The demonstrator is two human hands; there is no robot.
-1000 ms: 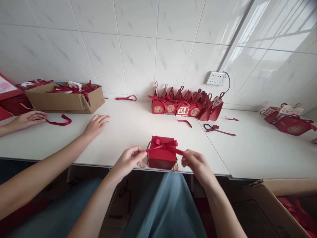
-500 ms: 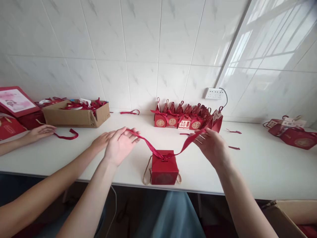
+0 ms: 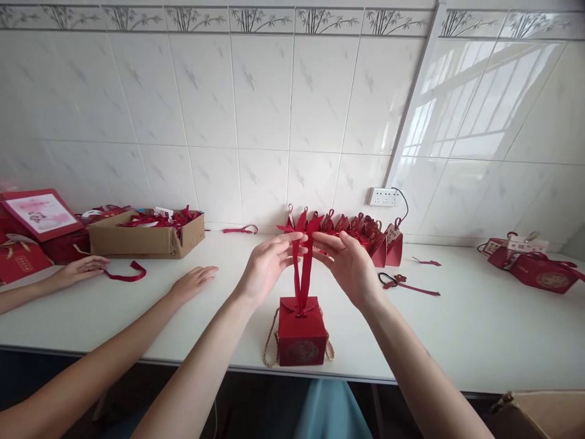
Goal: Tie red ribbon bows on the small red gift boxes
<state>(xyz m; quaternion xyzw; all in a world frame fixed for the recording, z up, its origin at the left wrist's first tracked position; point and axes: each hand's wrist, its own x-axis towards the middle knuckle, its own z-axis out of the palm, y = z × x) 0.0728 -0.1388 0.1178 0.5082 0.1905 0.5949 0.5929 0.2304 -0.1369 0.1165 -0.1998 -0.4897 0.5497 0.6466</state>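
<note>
A red gift box (image 3: 301, 332) with a rope handle (image 3: 270, 341) stands at the table's front edge before me. From the knot on its lid, the two ends of a red ribbon (image 3: 305, 274) rise straight up, side by side. My left hand (image 3: 269, 265) pinches one end from the left. From the right, my right hand (image 3: 345, 265) pinches the other end, fingertips close to those of the left. Both hands are above the box, in front of a row of finished-looking red boxes (image 3: 379, 244).
A co-worker's hands (image 3: 194, 285) rest on the table at left, one near a loose ribbon (image 3: 130, 274). An open cardboard box (image 3: 137, 241) of ribbons stands behind. Scissors (image 3: 388, 280) lie at right, with red boxes (image 3: 543, 271) farther right. A socket strip (image 3: 384, 196) is on the wall.
My hands have come together and upward over the box, so the ribbon ends that were spread apart now stand nearly parallel. The view has tilted up.
</note>
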